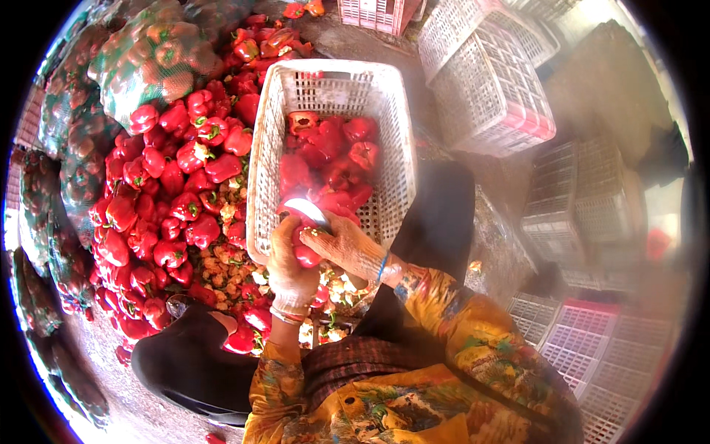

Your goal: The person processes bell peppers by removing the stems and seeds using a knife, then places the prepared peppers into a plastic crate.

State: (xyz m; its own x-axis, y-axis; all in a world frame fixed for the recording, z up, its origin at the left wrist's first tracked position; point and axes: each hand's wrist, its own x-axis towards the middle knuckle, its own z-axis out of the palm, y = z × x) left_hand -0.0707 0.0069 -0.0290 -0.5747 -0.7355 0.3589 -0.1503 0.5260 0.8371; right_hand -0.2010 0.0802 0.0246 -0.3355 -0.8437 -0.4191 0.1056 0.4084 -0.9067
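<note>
Over the near end of a white plastic crate (pixel 259 148), both of my gloved hands are close together. My left hand (pixel 291 270) is closed around a red bell pepper (pixel 308 257), which shows between the two hands. In my right hand (pixel 347 246) is a knife (pixel 305 208); its bright curved blade points up and left across the pepper, and the handle is hidden in my fingers. Several cored red peppers (pixel 325 148) lie inside the crate, one with its cut opening facing up.
A large heap of whole red peppers (pixel 170 192) lies to the left, with cut-out cores (pixel 222 274) beside the crate. Filled green net bags (pixel 148 63) line the far left. Stacked white crates (pixel 488 89) stand at the right. My bent legs (pixel 192 362) flank the crate's near end.
</note>
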